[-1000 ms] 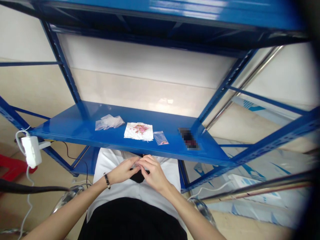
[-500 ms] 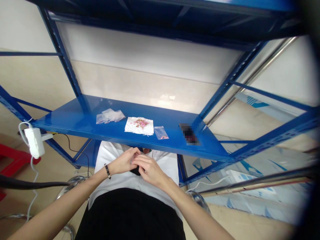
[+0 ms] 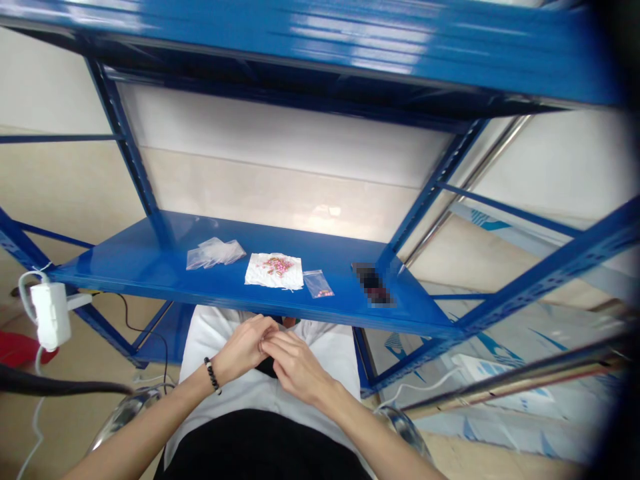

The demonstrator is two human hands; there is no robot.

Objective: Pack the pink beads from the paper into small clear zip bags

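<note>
Over my lap, just below the shelf's front edge, my left hand (image 3: 247, 345) and my right hand (image 3: 295, 363) meet at the fingertips. The fingers of both are bent and closed together; whatever lies between them is hidden. A dark beaded bracelet (image 3: 212, 375) circles my left wrist. Up on the blue shelf (image 3: 150, 267), a white crumpled paper sheet (image 3: 255, 277) carries a heap of small pink and brownish beads (image 3: 277, 265). Right of it lies a clear zip bag (image 3: 316, 281) with several beads in its lower corner. Flat clear bags (image 3: 216, 253) lie in a pile to the left.
A dark pixelated object (image 3: 373, 283) rests at the shelf's right side. An upper blue shelf (image 3: 320, 40) spans overhead. A white power strip (image 3: 51, 317) with a cable hangs at the left post. Metal chair arms flank my lap, and a metal pole (image 3: 500, 387) stands at right.
The camera view has tilted up, so the shelf and hands appear lower. Both hands stay together over the lap, with only slight finger movement. Items on the shelf have not moved.
</note>
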